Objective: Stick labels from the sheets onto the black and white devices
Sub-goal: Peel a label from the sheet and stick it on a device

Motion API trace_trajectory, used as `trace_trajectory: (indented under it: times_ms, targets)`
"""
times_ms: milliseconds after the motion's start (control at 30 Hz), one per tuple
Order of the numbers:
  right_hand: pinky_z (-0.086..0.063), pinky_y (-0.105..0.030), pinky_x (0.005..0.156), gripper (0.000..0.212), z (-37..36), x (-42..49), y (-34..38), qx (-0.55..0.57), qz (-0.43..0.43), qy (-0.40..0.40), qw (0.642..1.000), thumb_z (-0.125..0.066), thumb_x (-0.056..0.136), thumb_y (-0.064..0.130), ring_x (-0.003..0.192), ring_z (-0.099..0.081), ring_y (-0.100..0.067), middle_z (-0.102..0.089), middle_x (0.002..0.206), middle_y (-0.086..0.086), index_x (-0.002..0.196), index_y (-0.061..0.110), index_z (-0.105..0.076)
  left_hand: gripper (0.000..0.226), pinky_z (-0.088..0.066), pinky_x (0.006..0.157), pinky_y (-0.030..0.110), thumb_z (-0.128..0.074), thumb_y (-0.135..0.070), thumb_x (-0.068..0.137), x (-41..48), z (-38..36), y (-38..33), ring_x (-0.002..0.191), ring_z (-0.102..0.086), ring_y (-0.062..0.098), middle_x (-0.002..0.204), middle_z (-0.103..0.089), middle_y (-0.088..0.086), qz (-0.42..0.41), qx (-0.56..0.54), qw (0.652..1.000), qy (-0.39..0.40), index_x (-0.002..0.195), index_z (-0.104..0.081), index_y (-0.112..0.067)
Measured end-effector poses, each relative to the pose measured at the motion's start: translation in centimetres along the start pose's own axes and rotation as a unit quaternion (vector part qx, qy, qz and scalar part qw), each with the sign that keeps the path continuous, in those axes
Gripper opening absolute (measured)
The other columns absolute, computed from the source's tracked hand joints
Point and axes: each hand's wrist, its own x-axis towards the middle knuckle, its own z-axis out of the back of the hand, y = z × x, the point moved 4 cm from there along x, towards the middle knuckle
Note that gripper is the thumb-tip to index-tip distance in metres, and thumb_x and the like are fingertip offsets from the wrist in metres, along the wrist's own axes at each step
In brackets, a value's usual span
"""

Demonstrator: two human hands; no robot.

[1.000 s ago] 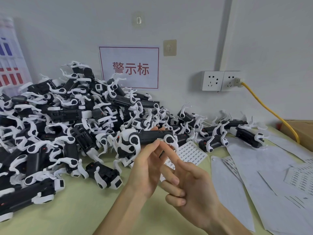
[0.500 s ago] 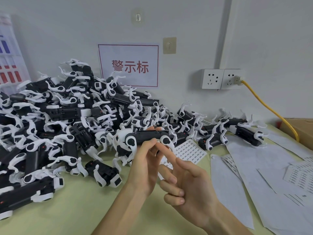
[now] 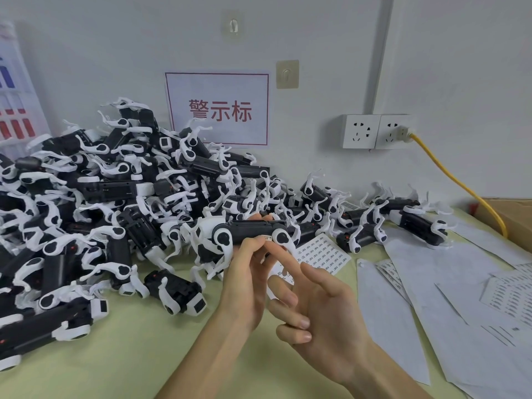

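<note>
Black-and-white device (image 3: 250, 230) | held above table (image 3: 115, 355) before the pile (image 3: 100, 197), long axis left-right | left hand (image 3: 247, 277) grips it from below | right hand (image 3: 325, 306) spread, index tip pressing label (image 3: 266, 238) near device's right end

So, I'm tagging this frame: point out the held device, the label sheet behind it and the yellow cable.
held device (image 3: 248, 230), head view, black body
label sheet (image 3: 325, 254), head view, printed middle
yellow cable (image 3: 460, 182), head view, mid-run
</note>
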Motion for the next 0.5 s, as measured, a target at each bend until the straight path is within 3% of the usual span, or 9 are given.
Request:
trace_trajectory:
  times_ms: [200,433,500]
  targets:
    - [-0.021,-0.019,0.043,0.058,0.05,0.01,0.08,-0.014,-0.001,0.013,1.0,-0.059,0.09,0.033,0.053,-0.02,-0.01,-0.04,0.072,0.001,0.147,0.026,-0.054,0.021,-0.043,0.089,0.035,-0.063,-0.039,0.079,-0.1,-0.03,-0.13,0.084,-0.066,0.012,0.075,-0.064,0.001,-0.002,0.021,1.0,0.021,0.08,-0.072,-0.02]
    - [-0.021,-0.02,0.043,0.056,0.24,0.11,-0.01,0.008,-0.002,0.017,1.0,-0.06,0.09,0.034,0.052,-0.024,-0.01,-0.042,0.072,0.001,0.146,0.025,-0.056,0.022,-0.046,0.078,0.035,-0.063,-0.037,0.079,-0.08,-0.12,-0.06,0.081,-0.066,0.015,0.078,-0.066,0.0,0.002,0.02,1.0,0.016,0.084,-0.069,-0.016]
    - [-0.022,-0.019,0.043,0.055,0.3,0.12,-0.02,0.007,0.0,0.016,1.0,-0.059,0.091,0.035,0.052,-0.024,-0.011,-0.043,0.072,0.001,0.145,0.025,-0.057,0.031,-0.046,0.07,0.035,-0.064,-0.037,0.078,-0.14,-0.14,-0.05,0.069,-0.061,0.017,0.081,-0.065,-0.003,0.013,0.021,1.0,0.004,0.098,-0.066,-0.014]
